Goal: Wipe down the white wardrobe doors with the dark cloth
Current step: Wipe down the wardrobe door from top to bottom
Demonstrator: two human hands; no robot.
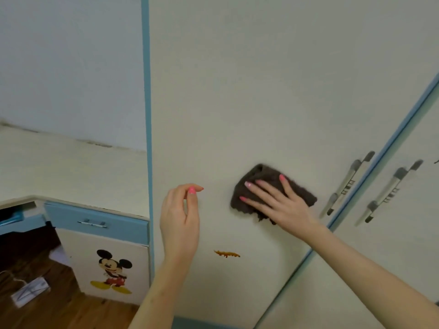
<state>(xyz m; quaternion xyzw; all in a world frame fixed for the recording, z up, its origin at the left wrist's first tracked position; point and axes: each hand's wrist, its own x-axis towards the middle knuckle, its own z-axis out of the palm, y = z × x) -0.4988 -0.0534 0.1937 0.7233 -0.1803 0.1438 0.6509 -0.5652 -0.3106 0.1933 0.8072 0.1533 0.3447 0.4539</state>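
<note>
Left hand [179,218] is raised just off the door [237,91], thumb and forefinger pinched together on nothing visible, probably kept clear of the wiped area. Right hand [276,201] lies flat with fingers spread, pressing the cloth [301,192] against the door left of the handles [345,184], likely for even pressure. Cloth is dark, folded, rumpled at its lower edge. An orange mark [226,254] lies below, unwiped.
</note>
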